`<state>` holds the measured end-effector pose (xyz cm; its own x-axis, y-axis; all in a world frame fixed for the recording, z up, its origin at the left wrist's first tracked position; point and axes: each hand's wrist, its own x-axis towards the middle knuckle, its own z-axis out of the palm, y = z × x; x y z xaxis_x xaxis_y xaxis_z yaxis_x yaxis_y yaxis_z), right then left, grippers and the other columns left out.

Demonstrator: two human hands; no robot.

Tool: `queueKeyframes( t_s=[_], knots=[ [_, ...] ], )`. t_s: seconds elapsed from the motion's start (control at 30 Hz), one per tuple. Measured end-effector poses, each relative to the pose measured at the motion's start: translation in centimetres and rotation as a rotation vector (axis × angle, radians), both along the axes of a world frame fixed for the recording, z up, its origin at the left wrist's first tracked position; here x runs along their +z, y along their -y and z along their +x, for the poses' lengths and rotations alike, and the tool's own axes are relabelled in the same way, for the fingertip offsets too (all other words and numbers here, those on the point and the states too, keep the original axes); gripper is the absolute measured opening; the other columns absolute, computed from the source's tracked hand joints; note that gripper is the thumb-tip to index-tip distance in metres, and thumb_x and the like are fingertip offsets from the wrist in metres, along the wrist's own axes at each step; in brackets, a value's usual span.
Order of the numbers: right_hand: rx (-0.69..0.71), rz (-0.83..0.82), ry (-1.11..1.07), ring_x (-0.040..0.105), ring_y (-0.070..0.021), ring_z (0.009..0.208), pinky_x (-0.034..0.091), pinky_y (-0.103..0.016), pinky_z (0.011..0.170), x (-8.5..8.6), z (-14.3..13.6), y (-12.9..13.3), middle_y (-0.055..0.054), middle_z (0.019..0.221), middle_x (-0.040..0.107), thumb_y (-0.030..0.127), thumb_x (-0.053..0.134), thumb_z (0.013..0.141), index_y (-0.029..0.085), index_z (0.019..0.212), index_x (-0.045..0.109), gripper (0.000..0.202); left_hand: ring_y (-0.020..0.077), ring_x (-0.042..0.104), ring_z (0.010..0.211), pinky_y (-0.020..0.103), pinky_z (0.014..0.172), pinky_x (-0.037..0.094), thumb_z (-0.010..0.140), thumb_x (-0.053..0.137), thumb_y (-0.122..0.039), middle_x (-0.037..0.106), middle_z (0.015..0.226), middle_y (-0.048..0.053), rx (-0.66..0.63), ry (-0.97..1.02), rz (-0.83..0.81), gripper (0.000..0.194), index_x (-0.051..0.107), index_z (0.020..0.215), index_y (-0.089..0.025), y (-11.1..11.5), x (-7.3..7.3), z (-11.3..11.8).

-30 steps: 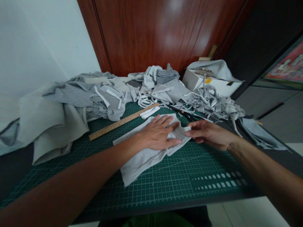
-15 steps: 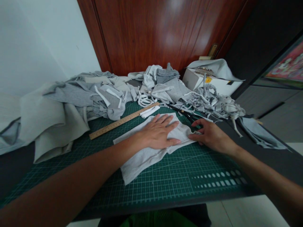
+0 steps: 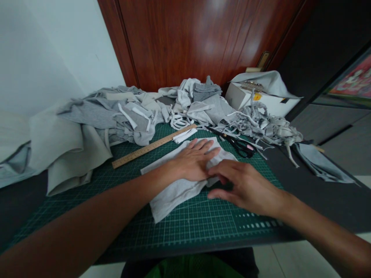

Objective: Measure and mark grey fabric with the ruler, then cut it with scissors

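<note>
A light grey cloth piece (image 3: 174, 197) lies on the green cutting mat (image 3: 197, 220). Flat on top of it rests my left hand (image 3: 194, 160), fingers spread, pressing the fabric. My right hand (image 3: 243, 181) is just to its right, thumb and fingers apart with nothing visible between them, over the cloth's right edge. Its fingertips are close to my left hand and partly cover the fabric. Black scissors (image 3: 242, 146) lie beyond my right hand. Behind the cloth are a wooden ruler (image 3: 150, 147) and a small white folded strip (image 3: 184, 136).
Grey fabric scraps (image 3: 116, 116) are heaped at the back left. A coil of white cord (image 3: 179, 121) sits behind the ruler. Tangled strips (image 3: 261, 121) and a white box (image 3: 261, 100) stand at the back right, with folded grey cloth (image 3: 324, 162) at the right edge.
My right hand has let go of the cloth's right end and moved left and nearer, beside my left hand. The scissor handles are now uncovered. My left hand stays on the cloth.
</note>
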<state>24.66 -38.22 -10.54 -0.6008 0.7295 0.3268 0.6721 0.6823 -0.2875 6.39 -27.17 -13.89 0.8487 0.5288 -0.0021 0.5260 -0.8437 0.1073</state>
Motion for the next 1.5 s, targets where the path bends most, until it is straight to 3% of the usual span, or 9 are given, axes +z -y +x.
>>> queueKeyframes(
  t_s=[0.07,0.2,0.4,0.5,0.67,0.83,1.07,1.37,1.5],
  knots=[
    [0.046,-0.015,0.066,0.065,-0.0166,0.065,0.043,-0.029,0.059,-0.7,-1.1,-0.1,-0.003,0.084,0.073,0.039,0.078,0.093,0.016,0.116,0.066,0.035,0.0322,0.001,0.164,0.054,0.131,0.003,0.097,0.046,-0.066,0.004,0.177,0.013,-0.021,-0.035,0.007,0.089,0.015,0.168,-0.023,-0.1,0.2,-0.1],
    [0.103,0.143,0.154,0.067,-0.0173,0.068,0.043,-0.031,0.06,-2.0,-1.8,-0.8,-0.004,0.085,0.074,0.023,0.059,0.104,0.015,0.111,0.067,0.014,0.0326,0.002,0.164,0.053,0.131,0.002,0.094,0.054,-0.059,0.003,0.177,0.013,-0.027,-0.064,0.012,0.092,0.015,0.168,-0.022,0.0,0.5,-0.2],
    [0.153,0.418,0.217,0.064,-0.0188,0.072,0.046,-0.033,0.062,-2.4,-2.3,-1.0,-0.005,0.079,0.069,0.018,0.047,0.107,0.015,0.098,0.068,0.023,0.0322,0.0,0.164,0.052,0.131,0.001,0.091,0.057,-0.043,0.002,0.178,0.011,-0.023,-0.071,0.014,0.091,0.014,0.168,-0.021,0.0,0.4,-0.1],
    [0.143,0.434,0.197,0.065,-0.0201,0.073,0.047,-0.033,0.061,-2.2,-2.5,-1.2,-0.005,0.078,0.068,0.026,0.05,0.108,0.014,0.099,0.068,0.023,0.0322,0.0,0.164,0.053,0.131,0.001,0.094,0.054,-0.048,0.003,0.178,0.012,-0.028,-0.061,0.007,0.087,0.016,0.168,-0.021,-0.2,0.3,-0.2],
    [0.172,0.406,0.259,0.069,-0.0256,0.098,0.057,-0.037,0.081,-1.3,-2.3,-1.7,-0.012,0.097,0.072,0.012,0.051,0.103,0.012,0.101,0.066,0.016,0.032,0.002,0.164,0.052,0.131,0.001,0.096,0.053,-0.05,0.006,0.178,0.011,-0.034,-0.062,0.013,0.084,0.018,0.168,-0.023,-0.3,0.2,-0.2],
    [0.139,0.344,0.296,0.067,-0.0301,0.111,0.059,-0.046,0.094,-0.8,-2.2,-1.4,-0.018,0.117,0.071,0.006,0.046,0.099,0.01,0.119,0.063,0.026,0.0316,0.002,0.164,0.053,0.131,0.002,0.099,0.046,-0.054,0.006,0.178,0.009,-0.024,-0.055,0.003,0.078,0.021,0.167,-0.024,-0.2,0.3,-0.1],
    [0.175,0.436,0.257,0.067,-0.0247,0.092,0.058,-0.037,0.079,-1.2,-1.7,-1.7,-0.011,0.095,0.071,0.009,0.042,0.101,0.016,0.095,0.065,0.025,0.032,0.002,0.164,0.052,0.131,0.003,0.099,0.043,-0.05,0.005,0.178,0.009,-0.008,-0.074,0.006,0.077,0.019,0.168,-0.023,0.1,0.6,0.0],
    [0.185,0.519,0.163,0.065,-0.0226,0.088,0.057,-0.036,0.079,-2.9,-1.1,-2.8,-0.011,0.098,0.072,0.011,0.047,0.102,0.015,0.099,0.067,0.021,0.0288,0.004,0.164,0.05,0.131,0.003,0.102,0.043,-0.039,0.007,0.178,0.009,-0.019,-0.084,0.034,0.071,0.018,0.168,-0.024,0.1,0.7,-0.3],
    [0.212,0.509,0.154,0.064,-0.0232,0.088,0.055,-0.036,0.078,-3.1,-1.1,-3.5,-0.01,0.096,0.071,0.028,0.052,0.107,0.015,0.1,0.067,0.021,0.0329,0.002,0.164,0.052,0.131,0.003,0.095,0.058,-0.053,0.005,0.177,0.013,-0.025,-0.105,0.019,0.089,0.017,0.168,-0.021,0.2,1.0,-0.3]
  ],
)
